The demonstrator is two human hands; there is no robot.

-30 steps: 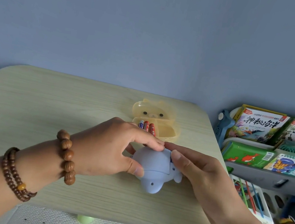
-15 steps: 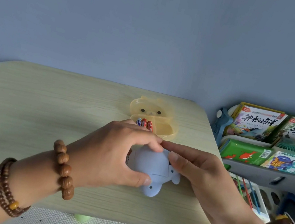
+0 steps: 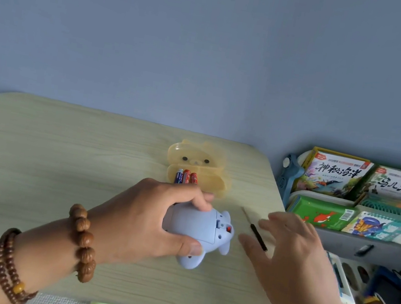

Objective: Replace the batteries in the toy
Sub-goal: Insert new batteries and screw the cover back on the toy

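— How far along?
— Barely begun, I'd say. The left hand (image 3: 145, 219) grips the toy (image 3: 192, 223) belly-up on the tabletop (image 3: 61, 155), and its cover looks shut.
— And the right hand (image 3: 292, 249)?
— Spread and holding nothing, just over the screwdriver (image 3: 259, 238) beside the toy. Three batteries (image 3: 186, 176) wait in the yellow case (image 3: 212, 180) behind.

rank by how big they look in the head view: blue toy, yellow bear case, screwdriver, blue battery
1. blue toy and yellow bear case: about alike. The toy is nearer and partly under the left hand, so they are not ranked.
2. screwdriver
3. blue battery, partly hidden
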